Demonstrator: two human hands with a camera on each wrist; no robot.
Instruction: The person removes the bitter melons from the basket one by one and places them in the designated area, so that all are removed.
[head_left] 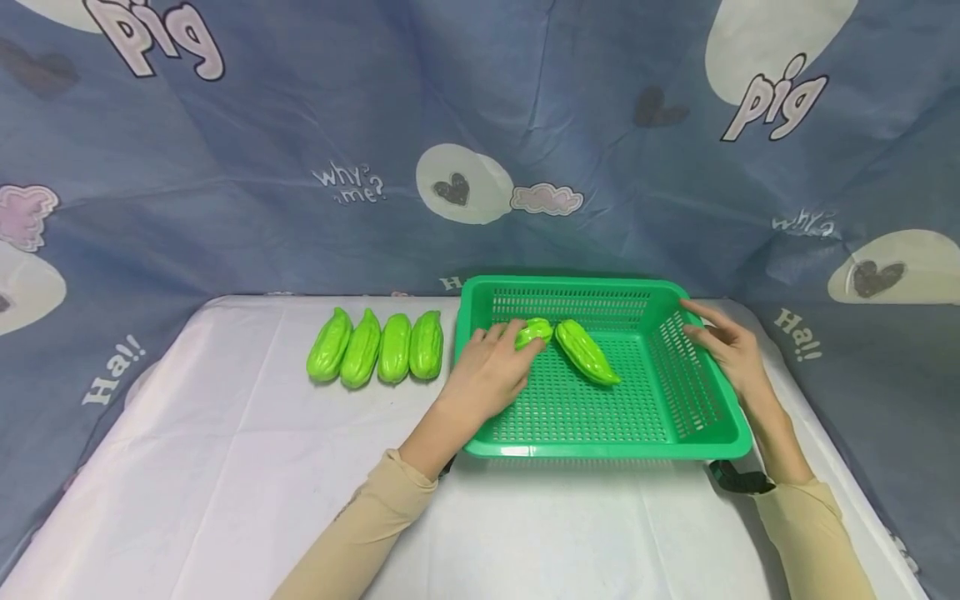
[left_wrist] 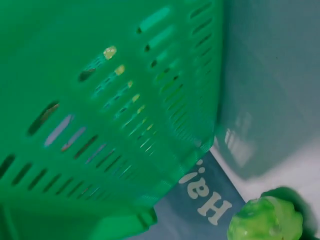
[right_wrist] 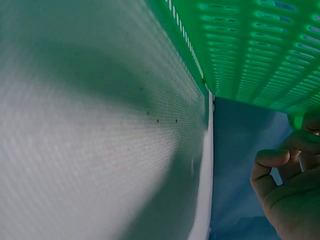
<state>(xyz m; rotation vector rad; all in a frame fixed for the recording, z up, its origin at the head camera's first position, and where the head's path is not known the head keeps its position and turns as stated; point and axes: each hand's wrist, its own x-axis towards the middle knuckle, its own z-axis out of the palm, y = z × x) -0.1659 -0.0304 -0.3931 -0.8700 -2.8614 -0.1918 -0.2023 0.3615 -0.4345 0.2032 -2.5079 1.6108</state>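
My left hand point(head_left: 491, 371) reaches over the left side of a green plastic basket point(head_left: 573, 451) and grips a bright green bitter melon point(head_left: 534, 332) inside it. A second bitter melon point(head_left: 588, 354) lies slantwise on the basket floor, just right of that hand. At the basket's right wall my right hand point(head_left: 727, 350) holds the rim, with fingertips over the edge. The right wrist view shows this hand point(right_wrist: 295, 185) with curled fingers beside the slotted wall. In the left wrist view, the basket's outer side point(left_wrist: 65, 80) hides the left hand.
Several bitter melons stand in a row on the white tablecloth left of the basket, the closest being one melon point(head_left: 426, 345). A blue printed cloth point(head_left: 300, 233) hangs behind the table point(head_left: 225, 483).
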